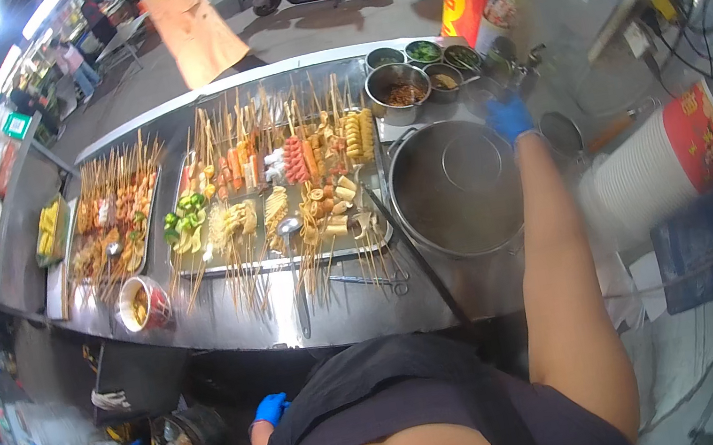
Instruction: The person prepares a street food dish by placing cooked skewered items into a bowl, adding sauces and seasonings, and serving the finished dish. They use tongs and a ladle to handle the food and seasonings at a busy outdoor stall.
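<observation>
My right hand [510,117], in a blue glove, reaches past the far right rim of a large steel pot [463,218] of cloudy liquid. Its fingers are at the blurred jars [504,64] behind the pot; whether they hold anything is unclear. Low by my side is my left hand [271,407], also blue-gloved, with its fingers partly hidden. Before me, a steel tray [291,259] holds skewered food, with a ladle [288,227] lying across its front edge. Scissors [374,279] rest on the steel counter [223,317]. A paper cup [143,303] of food stands at the left.
Steel condiment pots [400,93] stand behind the large pot. Stacked paper cups [656,159] lean at right, near a wooden-handled strainer [561,135] and hanging cables [705,47]. Another skewer tray [117,222] is at left. A person in a tan coat [190,30] is across the counter.
</observation>
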`<state>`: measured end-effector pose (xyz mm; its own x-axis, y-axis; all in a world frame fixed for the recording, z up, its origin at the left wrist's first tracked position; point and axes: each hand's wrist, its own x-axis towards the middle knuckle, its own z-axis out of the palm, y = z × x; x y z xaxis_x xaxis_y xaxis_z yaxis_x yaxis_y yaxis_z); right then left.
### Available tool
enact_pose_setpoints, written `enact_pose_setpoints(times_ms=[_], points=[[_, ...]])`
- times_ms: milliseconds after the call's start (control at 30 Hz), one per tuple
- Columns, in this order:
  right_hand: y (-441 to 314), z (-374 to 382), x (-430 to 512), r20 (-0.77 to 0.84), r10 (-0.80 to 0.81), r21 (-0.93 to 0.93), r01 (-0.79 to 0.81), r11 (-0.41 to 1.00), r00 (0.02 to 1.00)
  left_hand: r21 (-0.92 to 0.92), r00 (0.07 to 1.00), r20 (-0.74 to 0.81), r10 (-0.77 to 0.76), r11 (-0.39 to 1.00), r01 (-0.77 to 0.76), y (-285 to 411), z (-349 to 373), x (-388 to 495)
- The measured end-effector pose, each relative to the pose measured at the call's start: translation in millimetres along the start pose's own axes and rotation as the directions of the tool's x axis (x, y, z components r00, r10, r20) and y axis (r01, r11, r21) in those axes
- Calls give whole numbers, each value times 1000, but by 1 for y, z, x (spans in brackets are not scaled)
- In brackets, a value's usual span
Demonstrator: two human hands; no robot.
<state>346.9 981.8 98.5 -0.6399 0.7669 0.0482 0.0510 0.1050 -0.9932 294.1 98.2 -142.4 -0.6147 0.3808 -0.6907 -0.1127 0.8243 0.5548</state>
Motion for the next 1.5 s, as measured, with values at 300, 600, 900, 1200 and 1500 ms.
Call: enact_pose_setpoints(times_ms=[300,600,900,1200,1500], points=[[-122,59,-30,-69,-155,-348,122,930,985,462,996,86,32,884,-68,-61,26,-53],[-74,54,-65,-150,-307,-692,122,711,940,515,984,137,114,840,-169,-54,25,-19],[-19,66,-180,-214,199,121,-176,977,957,-315,947,308,86,949,17,232,-27,-72],[-47,155,-279,-248,123,287,-49,957,961,-561,603,460,651,740,-370,522,10,-86],[6,179,-306,60,-88,952,-30,306,994,-744,506,568,649,668,-23,566,78,-55]])
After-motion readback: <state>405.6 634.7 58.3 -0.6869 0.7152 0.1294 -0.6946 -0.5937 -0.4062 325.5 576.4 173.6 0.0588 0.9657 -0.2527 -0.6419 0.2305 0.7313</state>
